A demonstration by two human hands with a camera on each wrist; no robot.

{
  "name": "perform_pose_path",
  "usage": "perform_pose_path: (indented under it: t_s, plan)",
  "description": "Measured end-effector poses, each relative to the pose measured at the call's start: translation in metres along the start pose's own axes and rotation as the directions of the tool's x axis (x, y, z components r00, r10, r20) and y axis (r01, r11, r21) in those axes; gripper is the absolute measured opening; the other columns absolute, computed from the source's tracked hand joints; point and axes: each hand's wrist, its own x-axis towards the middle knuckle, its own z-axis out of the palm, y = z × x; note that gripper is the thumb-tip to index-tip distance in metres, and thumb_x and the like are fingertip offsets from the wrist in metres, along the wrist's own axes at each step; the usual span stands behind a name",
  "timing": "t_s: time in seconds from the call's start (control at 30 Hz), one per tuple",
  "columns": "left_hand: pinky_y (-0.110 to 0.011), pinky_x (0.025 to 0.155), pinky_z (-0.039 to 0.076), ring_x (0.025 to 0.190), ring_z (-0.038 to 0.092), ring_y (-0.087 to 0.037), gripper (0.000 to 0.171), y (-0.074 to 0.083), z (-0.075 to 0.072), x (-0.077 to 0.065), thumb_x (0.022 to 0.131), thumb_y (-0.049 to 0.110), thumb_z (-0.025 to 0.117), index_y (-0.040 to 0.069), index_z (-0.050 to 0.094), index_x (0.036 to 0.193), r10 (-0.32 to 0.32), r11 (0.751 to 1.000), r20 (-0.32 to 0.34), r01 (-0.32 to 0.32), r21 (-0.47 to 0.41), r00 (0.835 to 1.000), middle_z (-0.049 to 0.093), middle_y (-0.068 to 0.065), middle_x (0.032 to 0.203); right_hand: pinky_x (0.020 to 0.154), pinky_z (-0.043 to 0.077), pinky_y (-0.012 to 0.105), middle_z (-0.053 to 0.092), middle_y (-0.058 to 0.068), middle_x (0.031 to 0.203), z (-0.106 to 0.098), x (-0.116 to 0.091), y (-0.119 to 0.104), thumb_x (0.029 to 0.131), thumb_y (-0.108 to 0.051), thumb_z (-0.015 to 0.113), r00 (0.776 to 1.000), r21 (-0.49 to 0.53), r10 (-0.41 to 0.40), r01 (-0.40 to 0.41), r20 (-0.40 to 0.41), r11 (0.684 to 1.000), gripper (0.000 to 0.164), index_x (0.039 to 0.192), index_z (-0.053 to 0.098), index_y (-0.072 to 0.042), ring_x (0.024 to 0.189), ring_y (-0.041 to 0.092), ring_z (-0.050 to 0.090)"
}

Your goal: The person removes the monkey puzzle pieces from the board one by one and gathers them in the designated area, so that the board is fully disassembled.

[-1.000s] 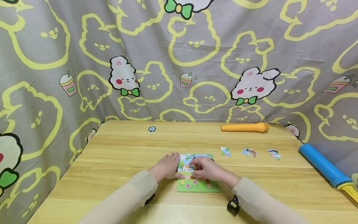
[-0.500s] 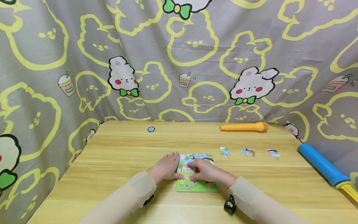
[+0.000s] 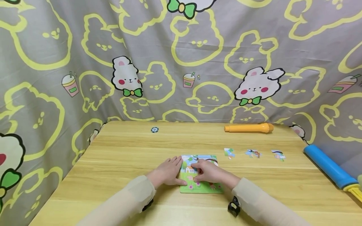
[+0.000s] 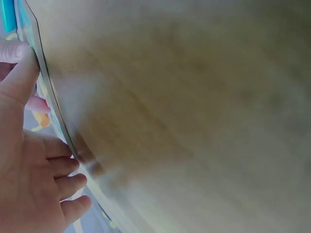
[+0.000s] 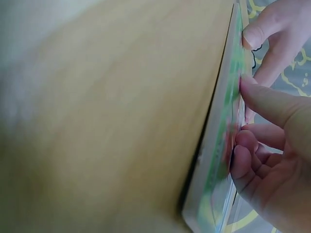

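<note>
Evidently, on the table [image 3: 99, 169], the puzzle board [image 3: 202, 189] is braced at its left edge by the left hand [image 3: 168, 172], fingers outstretched; light pressure is best applied by the bent-fingered right hand [image 3: 208, 171]; whether anything is pinched cannot be told.

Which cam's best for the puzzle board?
Head: there the puzzle board shows its printed face from above, though the right hand and left hand overlap it. Right wrist gives its side edge, face steeply slanted. Left wrist: only a thin strip, partly hidden.
</note>
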Motion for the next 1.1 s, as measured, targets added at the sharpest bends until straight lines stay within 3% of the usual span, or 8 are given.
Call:
perform_pose_path:
  t_s: [0.4,0.7,0.87,0.97,1.1]
  plan:
    - [-0.042,0.108,0.022,0.134,0.023,-0.028,0.093,0.0035,-0.0036,-0.0016,0.08,0.063,0.054,-0.002,0.027,0.143,-0.01,0.999,0.01,0.01,-0.035,1.0,0.024,-0.015,0.148,0.057,0.036,0.023,0.047,-0.004,0.077,0.0011,0.0011,0.0007,0.081,-0.019,0.072,0.999,-0.017,-0.049,0.048,-0.018,0.999,0.047,0.121,0.058,0.001,0.064,0.009,0.039]
    - [-0.042,0.107,0.022,0.134,0.023,-0.028,0.094,0.0037,-0.0033,-0.0007,0.08,0.063,0.054,-0.002,0.028,0.143,-0.01,1.0,0.008,0.01,-0.027,1.0,0.024,-0.015,0.148,0.054,0.037,0.022,0.048,-0.003,0.073,0.0008,0.0012,0.0028,0.079,-0.015,0.074,0.997,0.058,-0.039,0.043,-0.068,0.997,0.04,0.113,0.058,-0.003,0.06,0.008,0.041]
    - [-0.042,0.107,0.023,0.134,0.023,-0.028,0.094,0.003,-0.0021,0.0005,0.08,0.063,0.054,-0.002,0.028,0.143,-0.012,1.0,0.007,0.012,-0.025,1.0,0.024,-0.015,0.148,0.05,0.041,0.022,0.049,-0.001,0.076,0.0017,0.0004,0.0055,0.083,-0.008,0.068,0.995,0.174,-0.029,0.045,-0.095,0.984,0.029,0.109,0.056,-0.008,0.057,0.009,0.045]
    - [-0.041,0.107,0.023,0.134,0.023,-0.028,0.094,0.0027,-0.0014,0.001,0.08,0.064,0.054,-0.002,0.028,0.142,-0.013,1.0,0.005,0.013,-0.02,1.0,0.025,-0.015,0.148,0.046,0.043,0.023,0.053,0.0,0.078,0.003,0.0003,0.0069,0.087,-0.003,0.062,0.993,0.278,0.007,0.027,-0.122,0.96,0.021,0.107,0.057,-0.009,0.056,0.01,0.048]
    - [-0.041,0.107,0.023,0.134,0.024,-0.028,0.094,0.0027,-0.0009,0.0015,0.079,0.064,0.054,-0.001,0.028,0.143,-0.019,1.0,0.005,0.019,-0.014,1.0,0.025,-0.014,0.148,0.045,0.043,0.023,0.055,-0.001,0.078,0.0046,0.0004,0.0074,0.089,-0.002,0.059,0.986,0.338,0.06,-0.004,-0.158,0.941,0.015,0.103,0.058,-0.007,0.056,0.01,0.049]
